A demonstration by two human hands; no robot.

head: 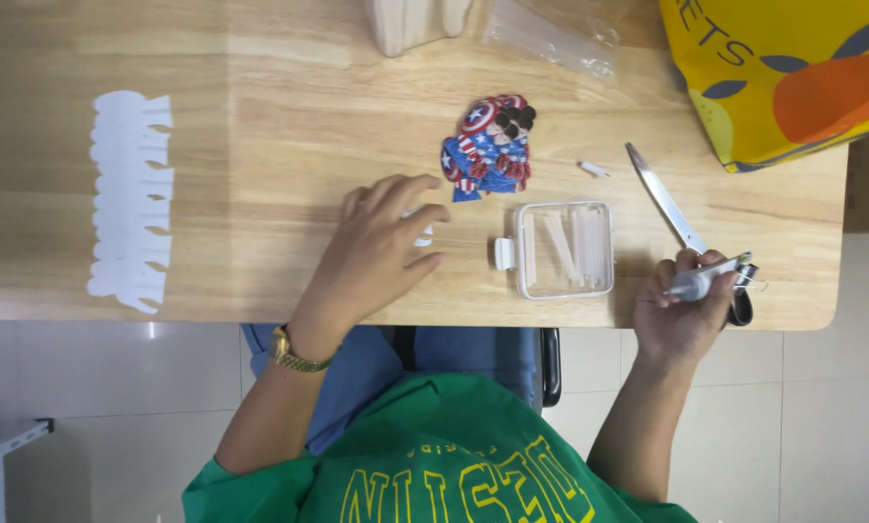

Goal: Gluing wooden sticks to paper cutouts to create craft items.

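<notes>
Wooden table (260, 126), left hand (381, 247) flat, fingers spread

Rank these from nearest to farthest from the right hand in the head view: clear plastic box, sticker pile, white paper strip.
1. Clear plastic box, just beside the right hand.
2. Sticker pile, beyond the box, mid-table.
3. White paper strip, at the table's opposite end.

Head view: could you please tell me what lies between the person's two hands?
A clear rectangular plastic box holding pale sticks lies between the left hand and the right hand, seen in the head view.
</notes>
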